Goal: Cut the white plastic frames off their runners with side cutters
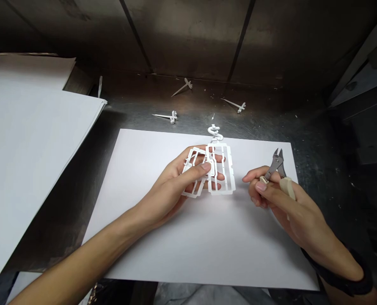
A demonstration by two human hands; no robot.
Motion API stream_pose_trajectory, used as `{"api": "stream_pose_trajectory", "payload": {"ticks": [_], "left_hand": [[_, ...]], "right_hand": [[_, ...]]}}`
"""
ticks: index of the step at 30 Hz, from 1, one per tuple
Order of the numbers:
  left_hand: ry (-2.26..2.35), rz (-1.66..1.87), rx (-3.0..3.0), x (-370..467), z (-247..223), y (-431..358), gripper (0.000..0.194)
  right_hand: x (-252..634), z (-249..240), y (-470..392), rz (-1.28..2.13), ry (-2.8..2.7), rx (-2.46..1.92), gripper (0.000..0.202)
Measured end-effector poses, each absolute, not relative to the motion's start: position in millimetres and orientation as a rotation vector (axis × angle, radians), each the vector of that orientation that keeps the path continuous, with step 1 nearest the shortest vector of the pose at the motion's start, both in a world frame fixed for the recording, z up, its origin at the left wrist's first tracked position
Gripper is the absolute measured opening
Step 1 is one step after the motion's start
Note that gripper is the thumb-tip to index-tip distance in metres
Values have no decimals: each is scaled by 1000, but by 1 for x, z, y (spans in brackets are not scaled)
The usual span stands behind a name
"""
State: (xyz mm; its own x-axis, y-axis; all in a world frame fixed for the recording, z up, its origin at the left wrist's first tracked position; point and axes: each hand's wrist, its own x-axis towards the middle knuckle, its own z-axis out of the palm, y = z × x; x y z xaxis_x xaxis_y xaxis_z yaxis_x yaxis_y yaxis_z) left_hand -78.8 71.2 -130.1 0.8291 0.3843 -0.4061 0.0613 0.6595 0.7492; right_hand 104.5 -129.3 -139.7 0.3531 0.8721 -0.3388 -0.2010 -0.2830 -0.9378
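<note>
My left hand grips two white plastic frames, thumb on top and fingers spread behind the bars. The right-hand frame faces up, showing its long slots; the left-hand one leans at an angle, partly covered by my thumb. Just beyond the upper edge of the frames is an S-shaped white plastic piece; I cannot tell if it is joined to them. In my right hand is a pair of side cutters with cream handles, jaws apart and pointing away from me. The cutters touch nothing.
A large white sheet lies under both hands on a dark metal bench. Several white sprue pieces with pointed stems and small crumbs lie behind it. Stacked white sheets stand at left, near a metal back wall.
</note>
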Motion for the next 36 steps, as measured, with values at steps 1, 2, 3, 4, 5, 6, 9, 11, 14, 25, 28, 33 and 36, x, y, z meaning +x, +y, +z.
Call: {"api": "stream_pose_trajectory", "payload": {"ticks": [1, 2, 3, 4, 5, 6, 9, 11, 14, 25, 28, 33, 36], "left_hand": [[576, 195, 838, -79, -130, 71, 36], [572, 193, 838, -79, -130, 72, 37], [570, 187, 841, -79, -131, 72, 36], [572, 182, 850, -79, -131, 72, 34], [578, 176, 867, -80, -132, 72, 31], [583, 173, 893, -80, -132, 73, 29], [558, 185, 1079, -82, -133, 74, 27], [518, 193, 1252, -84, -132, 74, 28], [460, 187, 1392, -87, -130, 76, 26], [469, 189, 1487, -90, -127, 83, 19], [454, 161, 1500, -91, -126, 84, 17], [459, 189, 1521, -91, -126, 87, 14], [468, 172, 1524, -90, -127, 88, 16]], "right_hand": [[105, -140, -129, 1198, -646, -1492, 22], [105, -140, -129, 1199, -651, -1496, 22], [105, -140, -129, 1205, -651, -1505, 22], [106, -140, -129, 1210, -649, -1515, 23], [106, -140, -129, 1212, -650, -1530, 23], [106, -139, -129, 1211, -657, -1556, 24], [105, -137, -129, 1167, -735, -1692, 26], [104, -137, -129, 1117, -812, -1797, 26], [103, -137, -128, 1098, -908, -1885, 29], [104, -134, -127, 1130, -1049, -1998, 20], [105, -134, -125, 1140, -1055, -1985, 18], [105, -132, -125, 1156, -1075, -1968, 28], [106, -131, -124, 1177, -1077, -1975, 31]]}}
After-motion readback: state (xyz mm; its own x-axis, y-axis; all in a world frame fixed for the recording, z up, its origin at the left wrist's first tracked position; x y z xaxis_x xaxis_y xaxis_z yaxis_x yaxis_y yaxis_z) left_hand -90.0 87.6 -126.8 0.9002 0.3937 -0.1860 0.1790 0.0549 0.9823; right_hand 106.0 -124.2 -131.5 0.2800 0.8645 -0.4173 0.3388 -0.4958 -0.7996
